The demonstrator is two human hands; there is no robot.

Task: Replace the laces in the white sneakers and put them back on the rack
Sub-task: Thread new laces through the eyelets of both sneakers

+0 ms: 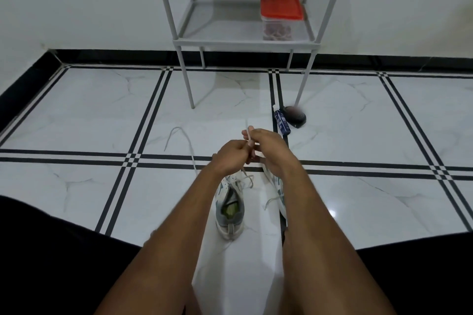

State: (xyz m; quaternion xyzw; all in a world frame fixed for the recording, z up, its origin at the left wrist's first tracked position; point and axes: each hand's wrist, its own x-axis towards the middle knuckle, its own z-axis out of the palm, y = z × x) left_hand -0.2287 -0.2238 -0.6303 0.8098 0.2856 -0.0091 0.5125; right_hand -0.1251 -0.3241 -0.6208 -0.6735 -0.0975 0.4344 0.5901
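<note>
Lace first: a loose white shoelace (pixel 188 146) trails over the marble-patterned floor tile (pixel 76 115) at far left. Your left hand (pixel 230 156) curls its fingers round a thin white lace end (pixel 247 133), and your right hand (pixel 266 147) pinches the same lace just beside it, both raised above the 2 shoes. Below them stands 1 white and grey sneaker (pixel 229 208), heel toward you; the second sneaker (pixel 277 186) is mostly hidden behind your right forearm. Beyond, the grey metal rack (pixel 243 41) holds a red-lidded clear box (pixel 281 14). Pull too hard and the sneaker may tip or the lace may slip out of an eyelet.
</note>
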